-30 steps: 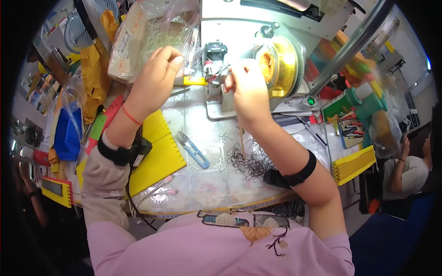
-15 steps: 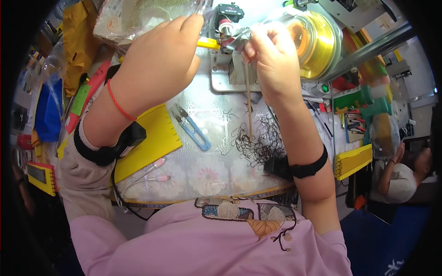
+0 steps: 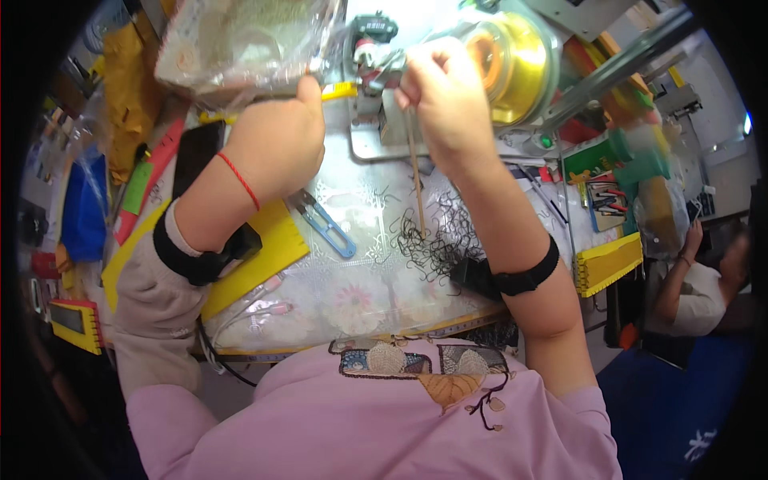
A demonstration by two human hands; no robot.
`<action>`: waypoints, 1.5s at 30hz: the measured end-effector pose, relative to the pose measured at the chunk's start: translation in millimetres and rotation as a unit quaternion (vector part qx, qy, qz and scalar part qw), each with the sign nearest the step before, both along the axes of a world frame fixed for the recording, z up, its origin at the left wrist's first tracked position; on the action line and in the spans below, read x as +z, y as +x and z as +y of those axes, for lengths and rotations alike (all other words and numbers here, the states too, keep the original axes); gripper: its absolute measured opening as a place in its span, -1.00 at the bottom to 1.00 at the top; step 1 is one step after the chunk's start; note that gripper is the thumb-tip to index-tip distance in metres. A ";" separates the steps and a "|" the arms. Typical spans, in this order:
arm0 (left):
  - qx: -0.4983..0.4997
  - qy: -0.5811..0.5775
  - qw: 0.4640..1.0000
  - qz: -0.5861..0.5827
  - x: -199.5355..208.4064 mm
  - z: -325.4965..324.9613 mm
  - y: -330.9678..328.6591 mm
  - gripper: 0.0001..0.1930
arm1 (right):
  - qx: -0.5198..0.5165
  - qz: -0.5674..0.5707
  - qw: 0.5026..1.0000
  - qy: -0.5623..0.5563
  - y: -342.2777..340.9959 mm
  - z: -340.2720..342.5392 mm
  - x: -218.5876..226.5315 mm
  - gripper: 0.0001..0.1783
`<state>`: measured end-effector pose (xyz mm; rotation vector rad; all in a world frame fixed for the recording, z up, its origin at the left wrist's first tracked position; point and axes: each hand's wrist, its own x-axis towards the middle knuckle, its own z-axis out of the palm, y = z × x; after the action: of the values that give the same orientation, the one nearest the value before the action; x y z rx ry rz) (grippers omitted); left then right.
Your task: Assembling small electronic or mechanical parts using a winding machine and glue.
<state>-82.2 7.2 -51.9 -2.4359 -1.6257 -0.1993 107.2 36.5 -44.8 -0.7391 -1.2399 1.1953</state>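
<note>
A small tabletop machine [image 3: 374, 60] with a metal base stands at the far middle under bright light. My right hand [image 3: 450, 108] is at its right side, fingers pinched; what they hold is too small or blurred to make out. My left hand [image 3: 276, 148] is curled closed, left of the machine and just below a yellow piece [image 3: 340, 90] that points toward it. Anything inside its fingers is hidden. Below the machine a thin wooden stick [image 3: 417, 184] slants down to a loose pile of small dark hooks [image 3: 440, 240].
Blue thread snips [image 3: 324, 226] lie left of the hooks, beside a yellow board [image 3: 260, 264] under my left forearm. A plastic-covered box [image 3: 240, 52] sits far left. A clear round tub with a yellow spool [image 3: 520, 72] stands far right. Another person [image 3: 700, 280] sits at the right.
My left hand has come down and nearer to me, away from the plastic-covered box. My right hand stays close to the machine. The whole view has shifted slightly.
</note>
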 end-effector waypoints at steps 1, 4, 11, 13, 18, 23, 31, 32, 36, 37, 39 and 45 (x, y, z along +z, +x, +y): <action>-0.016 -0.011 1.000 -0.014 -0.5 0.4 -4.4 -0.69 | -0.034 -0.006 0.999 -0.014 -5.1 -6.3 0.3 -0.88; -0.068 0.001 0.994 -0.084 27.6 -9.2 -12.0 -0.76 | 0.070 0.055 0.977 -0.193 5.7 -51.6 23.5 -0.87; -0.235 -0.155 0.885 -0.371 54.5 -24.3 56.9 -0.49 | 0.366 -0.228 0.896 0.108 29.7 -140.4 52.2 -0.82; -0.217 -0.134 0.901 -0.350 26.5 6.5 61.7 -0.41 | 0.356 -0.177 0.901 0.172 20.8 -145.7 46.8 -0.83; -0.240 -0.065 0.880 -0.406 24.9 -2.3 67.4 -0.53 | 0.337 -0.220 0.897 0.181 21.4 -153.3 47.2 -0.82; -0.214 -0.015 0.916 -0.338 16.2 -4.1 43.1 -0.84 | 0.295 -0.219 0.904 0.219 32.7 -155.7 40.5 -0.82; -0.211 0.010 0.904 -0.372 2.5 31.4 -13.5 -0.86 | 0.301 -0.216 0.898 0.237 17.4 -145.9 24.2 -0.81; -0.203 0.011 0.905 -0.375 -0.1 32.5 -20.3 -0.88 | 0.283 -0.222 0.905 0.227 18.8 -145.7 24.8 -0.82; -0.188 0.036 0.889 -0.417 11.8 38.8 0.4 -0.85 | 0.271 -0.233 0.912 0.202 26.6 -148.9 24.9 -0.83; -0.190 0.066 0.880 -0.431 6.5 40.1 -5.3 -0.84 | 0.271 -0.241 0.908 0.211 26.0 -151.3 25.8 -0.82; -0.204 0.048 0.874 -0.439 11.8 45.0 7.3 -0.90 | 0.293 -0.288 0.897 0.162 33.0 -146.7 36.9 -0.83; -0.148 -0.037 0.875 -0.460 27.7 28.5 5.1 -0.91 | 0.314 -0.288 0.899 0.099 33.4 -145.6 38.4 -0.87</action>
<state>-77.1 35.7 -24.2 -2.8181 -1.4856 -1.5737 140.6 -109.1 -6.4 -0.5664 -2.1821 1.3719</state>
